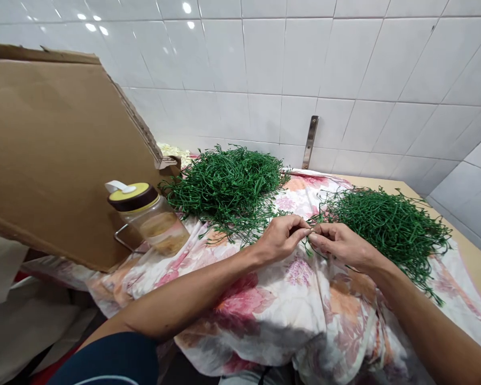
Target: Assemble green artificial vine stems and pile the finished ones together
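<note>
Head view: one thin green sprig [308,248] is held between left hand [285,236] and right hand [344,246], each grip pinched on it, above the floral cloth [280,299]. Uneven pulling pressure could make it slip or kink. It looks dark and wiry, partly hidden by the grip. Green stem piles [388,224] flank both hands.

Light is bright and soft — white glare dots the upper-left wall tiles [184,51].
</note>
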Motion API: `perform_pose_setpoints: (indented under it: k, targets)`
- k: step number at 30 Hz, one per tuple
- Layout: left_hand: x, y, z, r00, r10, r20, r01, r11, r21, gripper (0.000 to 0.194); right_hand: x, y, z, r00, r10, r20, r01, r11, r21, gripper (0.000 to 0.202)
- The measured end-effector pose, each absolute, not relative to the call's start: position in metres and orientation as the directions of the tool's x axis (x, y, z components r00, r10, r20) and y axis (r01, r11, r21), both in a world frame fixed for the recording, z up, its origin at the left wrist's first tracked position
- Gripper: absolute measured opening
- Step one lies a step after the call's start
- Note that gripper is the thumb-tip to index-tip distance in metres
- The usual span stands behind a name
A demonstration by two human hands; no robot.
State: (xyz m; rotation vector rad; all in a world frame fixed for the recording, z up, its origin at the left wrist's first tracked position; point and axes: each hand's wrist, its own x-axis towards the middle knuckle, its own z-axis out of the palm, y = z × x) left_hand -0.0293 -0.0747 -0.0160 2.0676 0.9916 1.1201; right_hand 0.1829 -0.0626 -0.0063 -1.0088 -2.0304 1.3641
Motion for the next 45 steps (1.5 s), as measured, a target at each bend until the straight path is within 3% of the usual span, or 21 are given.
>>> perform_pose_setpoints:
  k: [3,5,10,14,19,24,28,33,38,45]
  targets:
    - [-0.029,-0.075,-0.020,0.366,0.761,0.535,0.369,-0.647,0.668,0.018,0.177,-0.062,-0.012,-0.580,0.814,-0.034,0.315,0.186,-0.931,0.039]
    - [-0.029,-0.074,-0.021,0.341,0.778,0.528,0.369,-0.627,0.686,0.019,0.174,-0.061,-0.015,-0.546,0.838,0.001,0.295,0.194,-0.936,0.037]
    - [-0.029,-0.069,-0.022,0.266,0.901,0.342,0.325,-0.418,0.848,0.025,0.170,-0.059,-0.019,-0.438,0.889,0.136,0.239,0.261,-0.935,0.029]
    - [-0.029,-0.067,-0.022,0.268,0.926,0.267,0.354,-0.352,0.867,0.026,0.172,-0.059,-0.017,-0.415,0.893,0.175,0.293,0.313,-0.904,0.024]
    - [-0.031,-0.072,-0.022,0.349,0.842,0.411,0.447,-0.535,0.717,0.024,0.176,-0.061,-0.011,-0.470,0.873,0.131,0.346,0.319,-0.883,0.031]
    - [-0.031,-0.073,-0.027,0.382,0.750,0.539,0.498,-0.659,0.563,0.020,0.175,-0.066,-0.003,-0.522,0.852,-0.040,0.300,0.140,-0.944,0.048]
    - [-0.031,-0.074,-0.029,0.417,0.708,0.570,0.492,-0.703,0.513,0.016,0.174,-0.067,-0.004,-0.571,0.814,-0.109,0.295,0.080,-0.952,0.047]
    - [-0.030,-0.075,-0.028,0.443,0.737,0.511,0.451,-0.675,0.584,0.015,0.174,-0.062,-0.015,-0.632,0.767,-0.113,0.341,0.144,-0.929,0.036]
    - [-0.029,-0.075,-0.025,0.421,0.808,0.413,0.426,-0.578,0.696,0.019,0.170,-0.062,-0.017,-0.579,0.804,-0.135,0.366,0.108,-0.924,0.019]
    - [-0.028,-0.076,-0.022,0.378,0.829,0.412,0.441,-0.553,0.707,0.020,0.163,-0.063,-0.018,-0.492,0.864,-0.108,0.316,0.062,-0.947,0.006]
